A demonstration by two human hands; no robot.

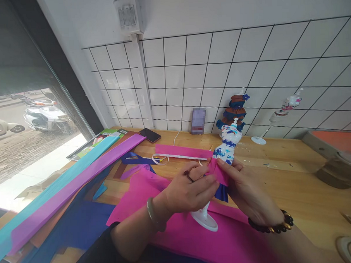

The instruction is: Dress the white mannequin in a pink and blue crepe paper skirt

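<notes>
A small white dress form [228,142] with blue and pink paint patches leans over its round white base [207,220]. Pink crepe paper [221,175] wraps its hip, above a dark blue pleated piece [221,193]. My left hand [192,185], wearing a ring, pinches the pink paper at the form's left side. Across from it, my right hand [241,183] closes round the form's far side, its thumb pressing on the pink paper. Beneath both hands lies a large pink crepe sheet [180,240]. Behind them is a pink strip with a white edge [182,151].
Rolled turquoise [64,185] and purple [79,186] papers lie at left, near a black phone [150,135]. Against the tiled wall stand a brown-and-blue dressed form [234,109] and another painted form [290,102]. A blurred round container [337,167] sits at right.
</notes>
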